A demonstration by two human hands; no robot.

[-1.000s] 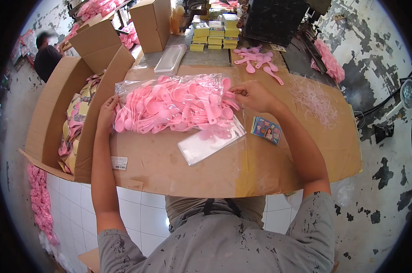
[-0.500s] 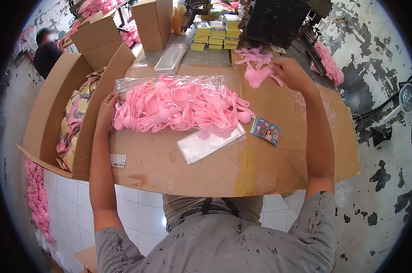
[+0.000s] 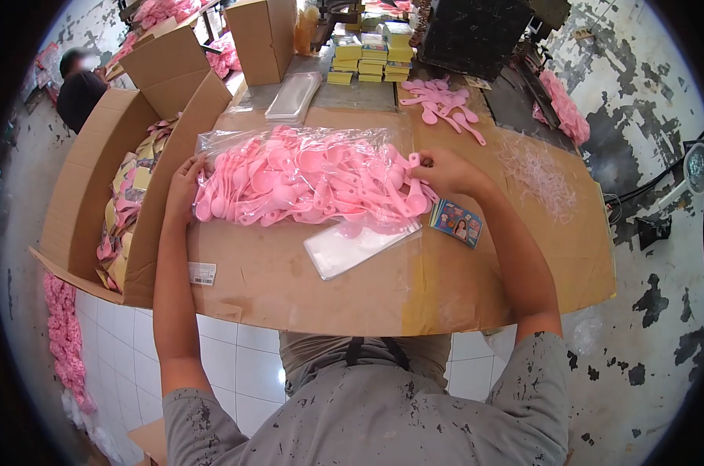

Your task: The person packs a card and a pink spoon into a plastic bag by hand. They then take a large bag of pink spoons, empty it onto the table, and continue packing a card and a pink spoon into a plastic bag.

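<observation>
The single view is from a camera worn on the head, and it looks forward and down. The person's shirt (image 3: 367,404) fills the lower middle, close to the lens.

I record a workshop of the small packing kind, on the evidence of a worktable (image 3: 523,291) faced with brown cardboard, an open carton (image 3: 80,225) at its left end, loose pink spoons (image 3: 445,105) in quantity, clear sleeves (image 3: 293,97) in a pile and cards (image 3: 387,53) in stacks. Beyond these I note a dark metal box (image 3: 472,35) of worn finish, and a co-worker (image 3: 80,101) at the far left. The wall (image 3: 639,109) is badly flaked and the floor (image 3: 247,369) is pale tile, neither of household upkeep.
</observation>
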